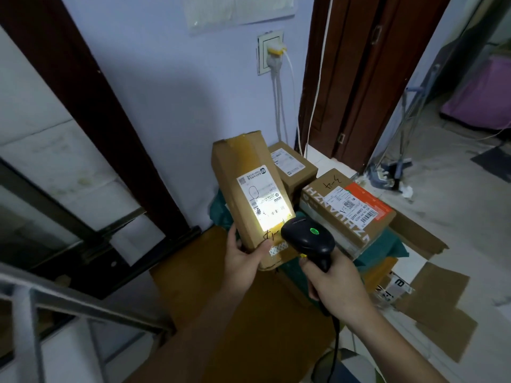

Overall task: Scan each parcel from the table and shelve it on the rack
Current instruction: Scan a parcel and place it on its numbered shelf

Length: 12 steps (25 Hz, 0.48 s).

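The right hand (329, 280) was wrapped around the grip of a black scanner (308, 239), whose head pointed left and away at the label (262, 197) of a tall box (249, 194). A green light glowed on top of the scanner and a bright patch of light fell on the lower part of the label, washing out the print there. The left hand (243, 258) gripped the near, lower end of that box, thumb on the labelled face and fingers behind, holding it tilted up off the surface (392, 244) with its far end leaning toward the wall (166, 106). So the step in hand looked like the scan itself, with the box lifted and the beam on its label. Just behind the box, to the right, a second brown box (297, 165) lay against the wall, and nearer on the right a flat box (345, 211) with an orange panel and a barcode sticker lay on the green-covered surface; both seemed to be waiting their turn. A grey metal frame (55, 313) in the near left corner could be part of the rack, though I cannot tell for certain. The next move would call for drawing the scanner aside and carrying the box to the left, keeping a firm hold on its lower end so its tall body does not tip.
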Available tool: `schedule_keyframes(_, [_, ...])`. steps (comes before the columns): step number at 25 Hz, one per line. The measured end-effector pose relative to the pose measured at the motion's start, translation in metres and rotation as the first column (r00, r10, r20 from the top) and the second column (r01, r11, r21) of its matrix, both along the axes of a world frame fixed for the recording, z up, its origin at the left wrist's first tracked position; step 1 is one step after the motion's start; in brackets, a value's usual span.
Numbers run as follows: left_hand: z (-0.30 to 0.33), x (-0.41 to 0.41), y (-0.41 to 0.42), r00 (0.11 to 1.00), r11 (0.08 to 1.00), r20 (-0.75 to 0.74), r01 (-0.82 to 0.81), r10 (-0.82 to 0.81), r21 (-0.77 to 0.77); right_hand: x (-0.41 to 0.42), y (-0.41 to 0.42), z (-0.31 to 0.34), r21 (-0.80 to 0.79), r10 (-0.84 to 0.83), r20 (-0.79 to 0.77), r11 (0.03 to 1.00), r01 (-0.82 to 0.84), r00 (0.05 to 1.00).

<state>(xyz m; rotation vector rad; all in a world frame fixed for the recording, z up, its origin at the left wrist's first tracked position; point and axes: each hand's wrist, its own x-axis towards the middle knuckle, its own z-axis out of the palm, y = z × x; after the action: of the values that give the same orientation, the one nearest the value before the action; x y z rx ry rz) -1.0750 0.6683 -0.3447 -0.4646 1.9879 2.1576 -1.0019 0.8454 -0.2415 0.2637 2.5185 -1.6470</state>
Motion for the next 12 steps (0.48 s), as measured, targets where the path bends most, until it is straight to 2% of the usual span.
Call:
schedule_keyframes(8, [-0.001,0.046,-0.011,0.999,0.999,-0.051,-0.004,0.001,-0.049,0.053,-0.012,0.010,0.010,-0.048,0.003,0.999,0.048,0.999])
schedule_keyframes(12, [-0.003,0.075,-0.011,0.998,0.999,-0.053,-0.032,0.030,-0.038,0.084,-0.011,0.010,0.083,-0.060,-0.005,0.995,0.060,0.998])
